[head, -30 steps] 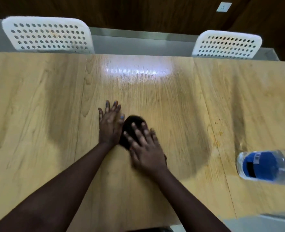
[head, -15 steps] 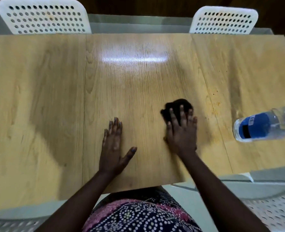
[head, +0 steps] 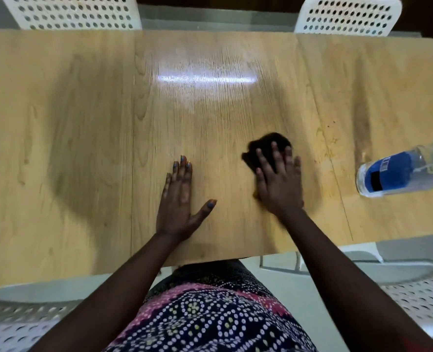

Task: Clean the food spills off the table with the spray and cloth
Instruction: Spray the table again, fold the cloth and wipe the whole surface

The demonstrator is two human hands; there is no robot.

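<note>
A dark cloth [head: 266, 146] lies bunched on the wooden table [head: 83, 123], right of centre. My right hand [head: 278, 181] presses flat on top of it, fingers spread over its near half. My left hand [head: 181, 199] rests palm-down on the bare wood to the left, fingers apart, holding nothing. A clear spray bottle with a blue label [head: 403, 174] lies on its side near the table's right edge. Small orange-brown spill specks [head: 328, 141] dot the wood between the cloth and the bottle.
Two white perforated chairs, one at the left [head: 70, 11] and one at the right [head: 347, 16], stand at the table's far side. Another white chair [head: 418, 298] sits at my near right. The table's near edge runs just in front of my patterned clothing.
My right hand slid the cloth from beside my left hand out to the right, towards the spill specks. My left hand stayed flat on the table. The view tilted down.
</note>
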